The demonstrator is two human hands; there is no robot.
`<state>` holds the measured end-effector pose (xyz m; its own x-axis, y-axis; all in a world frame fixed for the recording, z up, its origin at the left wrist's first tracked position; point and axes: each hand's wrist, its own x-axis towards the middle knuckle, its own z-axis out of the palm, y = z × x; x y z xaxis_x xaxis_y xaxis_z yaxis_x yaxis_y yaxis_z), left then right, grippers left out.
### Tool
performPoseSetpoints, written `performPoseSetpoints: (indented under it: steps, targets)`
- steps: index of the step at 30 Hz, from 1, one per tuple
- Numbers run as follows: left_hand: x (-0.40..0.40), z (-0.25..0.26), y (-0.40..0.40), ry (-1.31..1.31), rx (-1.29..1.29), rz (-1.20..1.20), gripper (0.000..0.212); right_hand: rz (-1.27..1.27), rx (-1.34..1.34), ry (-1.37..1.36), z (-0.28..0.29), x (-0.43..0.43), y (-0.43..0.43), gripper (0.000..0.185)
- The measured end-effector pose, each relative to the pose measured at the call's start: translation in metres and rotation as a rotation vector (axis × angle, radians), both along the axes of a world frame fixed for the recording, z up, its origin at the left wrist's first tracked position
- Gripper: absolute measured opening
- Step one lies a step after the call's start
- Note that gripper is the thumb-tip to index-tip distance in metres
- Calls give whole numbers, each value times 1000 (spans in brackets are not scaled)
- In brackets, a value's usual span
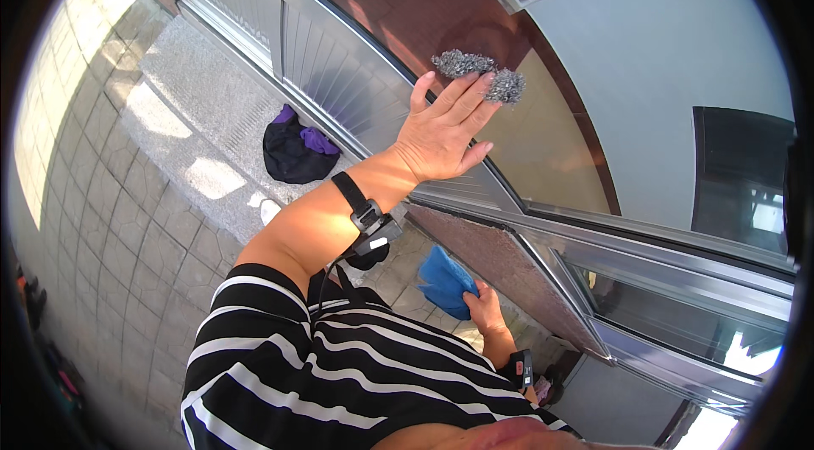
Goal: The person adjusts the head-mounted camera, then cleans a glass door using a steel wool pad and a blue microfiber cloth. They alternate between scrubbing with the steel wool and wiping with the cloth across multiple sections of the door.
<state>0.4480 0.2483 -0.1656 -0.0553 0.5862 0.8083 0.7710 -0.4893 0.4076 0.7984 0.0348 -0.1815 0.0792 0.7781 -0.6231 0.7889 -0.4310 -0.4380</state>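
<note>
My left hand (445, 129) is stretched out flat against the glass pane (553, 151) of an aluminium-framed door or window. Under its fingertips is a silver metal scourer (463, 63), which shows as two curly clumps around the fingers. A black strap with a small device (375, 230) circles that forearm. Lower down, close to my body, my right hand (488, 309) grips a folded blue cloth (445, 284) between thumb and fingers. The cloth hangs beside a rough brown stone-like ledge (489, 253). Another device is strapped to my right wrist.
Ribbed aluminium panels (343, 74) run below the glass. On the grey mat (191, 106) at the foot of the panels lies a black and purple fabric item (299, 151). Patterned paving (127, 214) stretches away to the left. The ledge juts out between my two hands.
</note>
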Motion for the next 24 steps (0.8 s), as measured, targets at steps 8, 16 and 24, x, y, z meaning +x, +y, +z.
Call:
performPoseSetpoints:
  steps: [8,16,24]
  targets:
    - [-21,22,19,-348,-45,255,88,-31,15,17,4,-11,-8,32]
    - [-33,-12,3,-461,-224,172,92,-9,-29,-19,2,-19,-7,35]
    - [-7,0,-17,-424,-445,-107,102,46,-19,19,-14,-22,-6,33]
